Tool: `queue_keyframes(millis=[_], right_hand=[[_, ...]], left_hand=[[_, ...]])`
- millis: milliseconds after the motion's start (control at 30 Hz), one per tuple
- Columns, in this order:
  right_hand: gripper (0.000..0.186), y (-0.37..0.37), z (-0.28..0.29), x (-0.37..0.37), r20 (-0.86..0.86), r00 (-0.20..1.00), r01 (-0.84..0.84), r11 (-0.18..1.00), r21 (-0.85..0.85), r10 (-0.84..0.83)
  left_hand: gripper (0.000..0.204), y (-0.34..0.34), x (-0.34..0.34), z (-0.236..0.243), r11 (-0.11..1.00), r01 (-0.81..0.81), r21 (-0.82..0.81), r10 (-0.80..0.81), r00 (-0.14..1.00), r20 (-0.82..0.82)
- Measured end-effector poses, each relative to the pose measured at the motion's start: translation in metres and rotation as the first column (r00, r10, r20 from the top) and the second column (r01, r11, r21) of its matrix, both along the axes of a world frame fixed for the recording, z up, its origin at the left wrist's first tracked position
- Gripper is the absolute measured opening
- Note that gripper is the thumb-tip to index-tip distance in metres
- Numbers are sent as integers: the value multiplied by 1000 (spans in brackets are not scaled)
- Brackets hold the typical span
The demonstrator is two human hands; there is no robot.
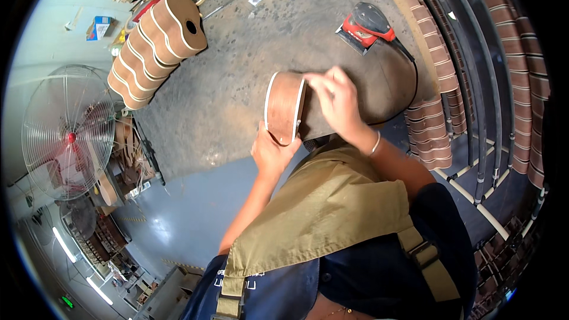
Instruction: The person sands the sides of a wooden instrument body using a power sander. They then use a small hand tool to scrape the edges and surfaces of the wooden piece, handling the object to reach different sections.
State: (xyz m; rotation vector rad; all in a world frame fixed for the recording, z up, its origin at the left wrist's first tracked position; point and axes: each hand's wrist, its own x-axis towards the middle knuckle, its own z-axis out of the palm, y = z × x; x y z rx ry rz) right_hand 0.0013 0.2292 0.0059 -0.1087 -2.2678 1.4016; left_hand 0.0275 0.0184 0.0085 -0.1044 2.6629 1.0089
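One wooden body [283, 104], left hand [274, 152] clasping near end, right hand [340, 104] at white edge [300, 105], its grip unclear, open tabletop [222, 86] beyond

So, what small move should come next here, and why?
Probably guide the right hand nearer along the wooden body's right-side white edging: its fingertips are at that edging's far end, while the left hand grips the body's near end.

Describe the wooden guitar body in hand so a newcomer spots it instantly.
Find the big worktable, then its near edge, where the left hand grips the guitar body. It shows a curved brown side edged in white. Unlike the stack of similar bodies at the table's left, this one is single and held.
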Motion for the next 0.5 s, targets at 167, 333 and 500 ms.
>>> queue_keyframes(millis=[167, 333, 500], right_hand=[[20, 20, -75, -53, 352, 906, -162, 961, -223, 234], [22, 7, -12, -14, 142, 973, -180, 983, -39, 184], [30, -12, 4, 31, -77, 947, -304, 947, 104, 313]], left_hand=[[73, 0, -2, 4, 1000, 10, -23, -9, 999, 44], [76, -2, 4, 3, 1000, 11, -18, -10, 998, 54], [78, -3, 3, 1, 999, 41, -25, -40, 998, 45]])
